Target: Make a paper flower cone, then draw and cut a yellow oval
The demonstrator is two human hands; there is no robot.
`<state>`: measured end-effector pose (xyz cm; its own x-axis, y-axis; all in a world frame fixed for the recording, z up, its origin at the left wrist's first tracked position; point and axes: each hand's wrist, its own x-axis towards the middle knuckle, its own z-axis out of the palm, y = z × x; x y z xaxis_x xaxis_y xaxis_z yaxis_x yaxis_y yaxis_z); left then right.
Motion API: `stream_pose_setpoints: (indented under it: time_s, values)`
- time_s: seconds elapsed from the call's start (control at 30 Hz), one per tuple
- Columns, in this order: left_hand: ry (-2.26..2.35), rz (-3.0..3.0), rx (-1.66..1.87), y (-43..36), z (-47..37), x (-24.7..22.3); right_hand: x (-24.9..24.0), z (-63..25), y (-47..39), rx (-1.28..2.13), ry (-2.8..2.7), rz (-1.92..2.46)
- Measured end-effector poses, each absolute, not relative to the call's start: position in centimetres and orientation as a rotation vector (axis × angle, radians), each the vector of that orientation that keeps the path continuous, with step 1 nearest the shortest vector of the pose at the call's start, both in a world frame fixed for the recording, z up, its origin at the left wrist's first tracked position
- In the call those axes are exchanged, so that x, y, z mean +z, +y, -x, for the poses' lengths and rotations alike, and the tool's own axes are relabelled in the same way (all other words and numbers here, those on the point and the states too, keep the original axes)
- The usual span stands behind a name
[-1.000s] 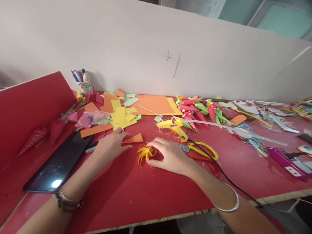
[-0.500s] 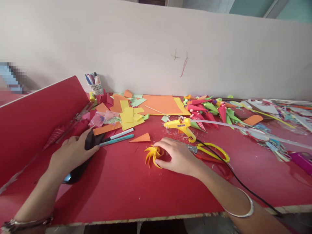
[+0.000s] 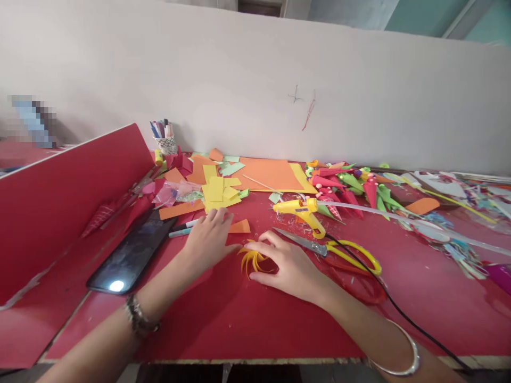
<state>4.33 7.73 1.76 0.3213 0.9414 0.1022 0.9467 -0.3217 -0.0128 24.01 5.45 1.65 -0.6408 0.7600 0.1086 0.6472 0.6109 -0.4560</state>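
A yellow paper swirl (image 3: 254, 260) with curled, pointed strips rests on the red tabletop. My right hand (image 3: 289, 266) curves around its right side, index finger at the top edge and thumb at the bottom. My left hand (image 3: 209, 234) hovers just left of the swirl, holding nothing, fingers stretched forward and thumb apart. Partly hidden behind it are a teal pen (image 3: 179, 232) and an orange paper piece (image 3: 240, 227). Further left lies a black phone (image 3: 131, 254) reflecting a bright light.
A yellow glue gun (image 3: 301, 213), with a long glue stick, and yellow-handled scissors (image 3: 351, 255) lie beyond my right hand. Yellow paper pieces (image 3: 217, 190), an orange sheet (image 3: 267, 173) and paper cones (image 3: 331, 183) line the back. A red panel (image 3: 72, 202) leans at left.
My left hand has moved right, from over the phone to beside the yellow paper swirl, uncovering the phone. My right hand stays at the swirl.
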Motion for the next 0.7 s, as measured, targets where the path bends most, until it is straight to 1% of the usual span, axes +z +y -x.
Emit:
stream_pose_setpoints:
  time_s: [0.13,0.37,0.7]
  values:
    - [-1.799,2.633,-0.112,9.6,-4.6,1.0,1.6,-24.0,5.5,0.557,-2.546,1.121]
    - [-1.883,2.68,-0.363,10.0,-3.9,-0.3,1.3,-24.1,5.8,0.552,-2.505,1.116]
    - [-1.808,2.724,-0.48,9.9,-4.0,-0.7,1.3,-24.7,6.1,0.479,-2.464,1.047]
